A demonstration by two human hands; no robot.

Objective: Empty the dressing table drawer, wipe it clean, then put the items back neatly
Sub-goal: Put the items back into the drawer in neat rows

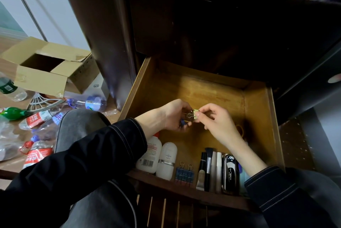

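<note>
The wooden drawer is pulled open below me. My left hand holds a small bunch of binder clips, one of them blue, above the drawer's middle. My right hand pinches a yellow-green binder clip against that bunch. Along the drawer's front edge lie two white bottles, a row of blue binder clips, a black tube and makeup brush, pale sticks and a black case. A yellow hair band lies behind my right wrist.
An open cardboard box sits on the floor at left, with several plastic bottles scattered around it. My grey-trousered knee is beside the drawer. The dark dressing table rises behind the drawer.
</note>
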